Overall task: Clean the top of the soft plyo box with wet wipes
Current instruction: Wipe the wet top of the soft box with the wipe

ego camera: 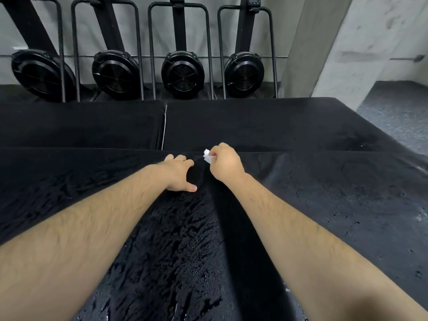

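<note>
Black covering, shiny with moisture, runs down the middle of the box between my forearms, so I judge that strip wiped. The cover off to my right looks duller, with only scattered spots, and I'd guess it needs passes yet.

My right hand is at the far edge of the top, fingers curled tight around a small white wipe. The wipe is bunched into a wad, with only a corner poking out past my knuckles toward the left. I hold it that way so my fingertips can press it hard into the edge rather than let it skate flat. Whether it touches the surface right now I can't tell, because my hand hides the underside.

My left hand holds nothing. It lies flat on the top just beside the right, fingers straight and reaching to the far edge, thumb spread back toward me. I judge it is there to prop my weight as I lean out this far, and to stop the soft cover bunching under the rub.

Beyond the edge lie two more black pads, side by side, and behind them a row of fan machines stands against the pale wall.
</note>
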Demonstrator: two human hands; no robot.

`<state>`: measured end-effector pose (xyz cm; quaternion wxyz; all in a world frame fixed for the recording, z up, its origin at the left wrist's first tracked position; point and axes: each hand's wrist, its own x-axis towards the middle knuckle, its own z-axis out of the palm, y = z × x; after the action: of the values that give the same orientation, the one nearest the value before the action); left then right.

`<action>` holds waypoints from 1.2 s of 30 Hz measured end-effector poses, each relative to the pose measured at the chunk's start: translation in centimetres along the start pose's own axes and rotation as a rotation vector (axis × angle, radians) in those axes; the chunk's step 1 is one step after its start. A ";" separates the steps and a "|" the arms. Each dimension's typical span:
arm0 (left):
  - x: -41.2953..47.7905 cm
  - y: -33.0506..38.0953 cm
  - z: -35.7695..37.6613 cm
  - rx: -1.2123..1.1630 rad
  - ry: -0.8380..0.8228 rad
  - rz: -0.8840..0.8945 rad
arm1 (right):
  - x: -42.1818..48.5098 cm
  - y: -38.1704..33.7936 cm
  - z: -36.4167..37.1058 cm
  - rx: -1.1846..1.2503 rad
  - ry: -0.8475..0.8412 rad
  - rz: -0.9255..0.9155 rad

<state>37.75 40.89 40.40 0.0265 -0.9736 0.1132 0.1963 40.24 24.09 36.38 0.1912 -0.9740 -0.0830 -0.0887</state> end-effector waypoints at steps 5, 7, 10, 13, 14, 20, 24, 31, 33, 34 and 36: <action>-0.3 0.6 0.4 0.009 -0.007 -0.021 | 0.3 0.8 -1.1 -0.045 -0.079 -0.082; -0.4 1.0 0.4 0.015 -0.022 -0.042 | 1.7 1.9 -1.7 -0.062 -0.073 0.058; -0.3 1.0 0.5 0.033 -0.034 -0.050 | 1.4 1.4 -1.1 0.025 -0.056 0.043; -0.2 0.6 0.7 0.023 -0.029 -0.044 | -0.4 0.3 -0.4 0.076 -0.107 -0.154; 0.0 0.6 0.9 0.019 -0.030 -0.048 | -0.3 0.5 -0.8 0.045 -0.121 -0.159; -0.3 1.2 1.5 -0.003 -0.006 -0.091 | 0.1 1.7 -0.8 0.039 -0.043 0.015; -2.5 1.9 2.1 0.036 0.136 -0.025 | -4.6 -0.4 -0.5 0.129 -0.130 -0.259; -7.7 1.6 4.0 -0.103 0.020 0.007 | -3.5 1.6 -1.3 0.031 -0.063 0.049; -8.0 1.4 4.8 -0.115 0.058 0.016 | -6.0 -0.5 -0.6 0.101 -0.096 -0.136; -8.0 1.5 5.1 -0.109 0.074 0.012 | -7.1 -1.0 -0.4 0.125 -0.108 -0.221; -8.1 2.0 5.2 -0.091 0.087 0.003 | -7.5 -0.8 -0.9 0.067 -0.103 -0.276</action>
<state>28.07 41.12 38.73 -0.0231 -0.9813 0.1065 0.1587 32.66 23.48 35.97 0.2052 -0.9496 -0.2289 -0.0613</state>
